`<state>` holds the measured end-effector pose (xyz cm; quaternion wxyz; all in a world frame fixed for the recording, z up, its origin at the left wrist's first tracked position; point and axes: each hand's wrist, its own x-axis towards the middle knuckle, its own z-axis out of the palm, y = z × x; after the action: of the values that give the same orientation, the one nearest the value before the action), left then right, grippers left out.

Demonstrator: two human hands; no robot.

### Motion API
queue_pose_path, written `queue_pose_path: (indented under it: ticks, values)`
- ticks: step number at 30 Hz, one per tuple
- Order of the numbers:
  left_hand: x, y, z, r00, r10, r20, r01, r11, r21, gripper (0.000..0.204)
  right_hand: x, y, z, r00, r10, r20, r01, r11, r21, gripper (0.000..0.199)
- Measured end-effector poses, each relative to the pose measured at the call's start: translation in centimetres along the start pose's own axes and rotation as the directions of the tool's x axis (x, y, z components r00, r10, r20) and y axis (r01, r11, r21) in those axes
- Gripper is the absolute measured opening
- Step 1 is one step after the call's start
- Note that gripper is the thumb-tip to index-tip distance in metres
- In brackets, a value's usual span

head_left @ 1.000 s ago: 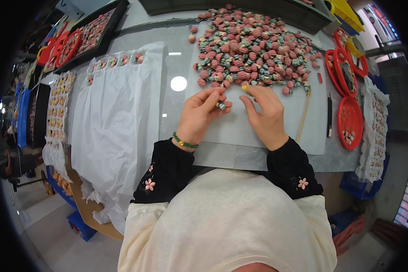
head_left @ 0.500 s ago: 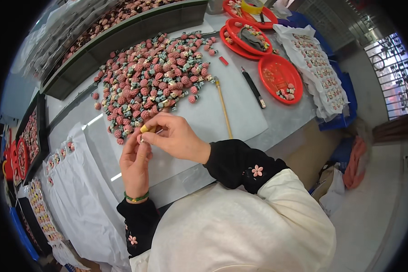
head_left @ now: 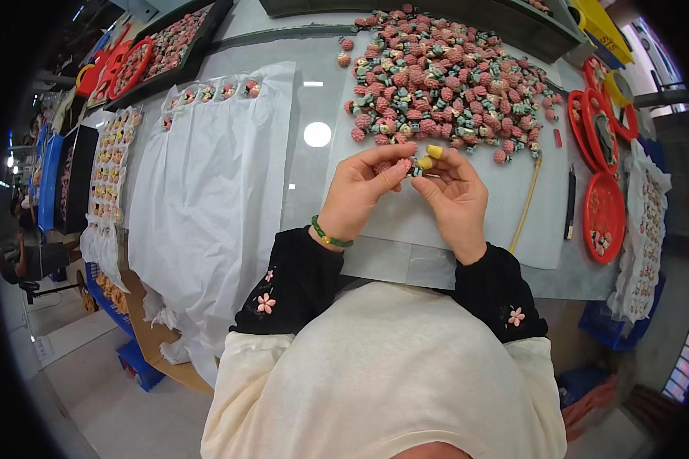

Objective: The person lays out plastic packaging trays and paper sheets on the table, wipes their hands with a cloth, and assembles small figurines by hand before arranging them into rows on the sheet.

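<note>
Left hand [head_left: 357, 193] and right hand [head_left: 455, 195] pinch one small piece [head_left: 413, 167] between closed fingertips, steadying it; pink pile [head_left: 444, 80] lies just beyond.

Both hands [head_left: 406, 191] pinching one small piece [head_left: 415, 168] beside pink pile [head_left: 444, 76]

White plastic sheets [head_left: 207, 199] drape over the worktop's [head_left: 406, 268] left edge. Red round trays [head_left: 605, 214] sit along its right edge beside a dark pen [head_left: 570, 203] and a thin yellow stick [head_left: 527, 200]. A black tray [head_left: 161, 53] of pink pieces occupies the far left corner.
</note>
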<state>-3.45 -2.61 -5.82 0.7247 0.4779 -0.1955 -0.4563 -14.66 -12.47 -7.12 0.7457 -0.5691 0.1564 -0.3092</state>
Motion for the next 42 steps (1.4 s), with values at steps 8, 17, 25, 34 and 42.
queue_pose_path:
  ticks: [8, 17, 25, 34, 42]
  values:
    - [0.0, 0.1, -0.5, 0.999, -0.003, 0.044, 0.007, 0.995, -0.097, 0.029, 0.0, -0.1, 0.0, 1.000, -0.011, -0.020, 0.010, 0.999, -0.050, 0.047]
    - [0.0, 1.0, -1.0, 0.990, -0.139, 0.018, 0.140, 0.980, -0.144, 0.030, 0.0, 0.1, -0.6, 0.998, -0.056, -0.017, 0.053, 0.987, -0.150, 0.022]
    - [-0.5, 1.1, -1.0, 0.983, 0.072, 0.168, -0.129, 0.922, 0.364, 0.030, 0.2, 0.0, -0.1, 0.997, 0.032, 0.066, -0.024, 0.994, -0.110, 0.015]
    - [-2.6, 4.4, -1.2, 0.982, 0.124, 0.145, -0.191, 0.686, 0.703, 0.038, -0.5, -0.3, 0.0, 0.985, 0.171, 0.015, -0.168, 0.978, -0.122, 0.022]
    - [0.0, 17.3, -19.1, 0.593, 0.781, -0.196, 0.200, 0.093, 0.975, 0.038, -0.6, -0.5, 0.3, 0.980, 0.197, 0.016, -0.192, 0.968, -0.164, 0.025]
